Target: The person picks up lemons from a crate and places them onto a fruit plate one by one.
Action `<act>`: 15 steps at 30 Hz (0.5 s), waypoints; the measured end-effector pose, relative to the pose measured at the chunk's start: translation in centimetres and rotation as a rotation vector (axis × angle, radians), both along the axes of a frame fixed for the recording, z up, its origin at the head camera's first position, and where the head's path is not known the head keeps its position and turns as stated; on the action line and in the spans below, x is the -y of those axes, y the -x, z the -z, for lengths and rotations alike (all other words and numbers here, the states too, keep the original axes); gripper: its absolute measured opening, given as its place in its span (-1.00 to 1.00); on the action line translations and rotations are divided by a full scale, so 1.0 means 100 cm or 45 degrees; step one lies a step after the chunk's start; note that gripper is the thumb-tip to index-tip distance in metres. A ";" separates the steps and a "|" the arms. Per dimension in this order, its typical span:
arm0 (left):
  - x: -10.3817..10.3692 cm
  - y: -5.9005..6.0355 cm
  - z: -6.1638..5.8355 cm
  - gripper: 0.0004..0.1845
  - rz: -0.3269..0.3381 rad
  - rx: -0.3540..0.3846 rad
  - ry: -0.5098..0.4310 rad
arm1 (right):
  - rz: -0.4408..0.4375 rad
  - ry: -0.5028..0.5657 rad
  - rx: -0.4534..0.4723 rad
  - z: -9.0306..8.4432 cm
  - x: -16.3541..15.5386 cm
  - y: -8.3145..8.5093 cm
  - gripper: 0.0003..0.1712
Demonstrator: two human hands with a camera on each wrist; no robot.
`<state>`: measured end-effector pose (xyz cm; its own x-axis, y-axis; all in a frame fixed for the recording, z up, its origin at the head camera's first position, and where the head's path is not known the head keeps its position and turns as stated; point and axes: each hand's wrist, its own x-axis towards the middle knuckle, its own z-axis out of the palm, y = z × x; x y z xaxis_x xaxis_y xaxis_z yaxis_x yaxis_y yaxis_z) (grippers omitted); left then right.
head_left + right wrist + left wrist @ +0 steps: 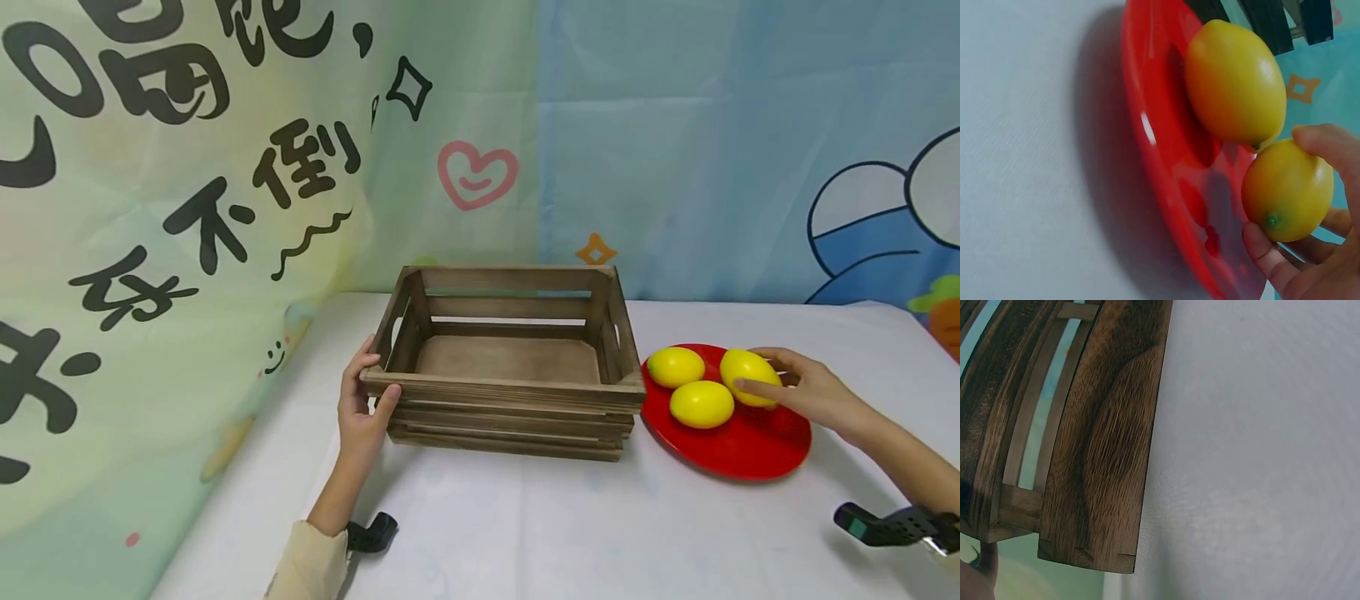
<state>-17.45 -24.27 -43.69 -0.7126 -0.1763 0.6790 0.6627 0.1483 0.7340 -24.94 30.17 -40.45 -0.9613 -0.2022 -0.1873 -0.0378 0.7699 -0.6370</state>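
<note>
A dark wooden slatted crate [510, 358] stands empty in the middle of the white table. My left hand [377, 375] grips its front left corner, thumb on the front slat and fingers over the rim. In the left wrist view the crate's side [1104, 437] fills the left half, with a fingertip [977, 575] at the bottom left. A red plate [731, 450] to the crate's right carries three yellow lemons. My right hand [750, 370] holds the rightmost lemon [738, 367] between thumb and fingers. The right wrist view shows this lemon [1285, 200] pinched just above the plate [1160, 156].
The other two lemons [675, 367] [701, 403] lie on the plate's left part, close to the crate; one [1235, 81] shows in the right wrist view. A printed cloth backdrop [225, 208] hangs behind and along the left. White tablecloth [525, 525] spreads in front.
</note>
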 end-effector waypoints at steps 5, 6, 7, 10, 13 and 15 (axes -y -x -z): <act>0.000 -0.001 0.000 -0.54 0.006 -0.001 -0.007 | -0.027 -0.024 0.006 0.003 -0.001 0.000 -0.08; -0.001 -0.001 0.000 -0.54 0.010 0.002 -0.003 | -0.026 -0.031 0.004 0.004 -0.002 0.000 -0.09; -0.001 -0.002 -0.001 -0.55 0.015 0.005 -0.001 | -0.028 -0.035 0.001 0.004 -0.002 -0.001 -0.09; -0.001 -0.002 -0.002 -0.57 0.021 0.008 0.006 | -0.059 -0.037 -0.010 0.003 -0.002 -0.002 -0.10; 0.001 -0.002 -0.003 -0.58 0.019 0.002 0.020 | -0.119 -0.022 -0.027 0.004 -0.002 -0.003 -0.14; 0.002 -0.002 -0.004 -0.58 0.017 0.005 0.032 | -0.146 -0.016 -0.030 0.005 -0.002 -0.003 -0.15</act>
<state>-17.28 -24.49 -43.26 -0.7174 -0.1497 0.6803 0.6619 0.1581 0.7328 -24.63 30.41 -40.91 -0.9362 -0.3087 -0.1683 -0.1406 0.7674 -0.6255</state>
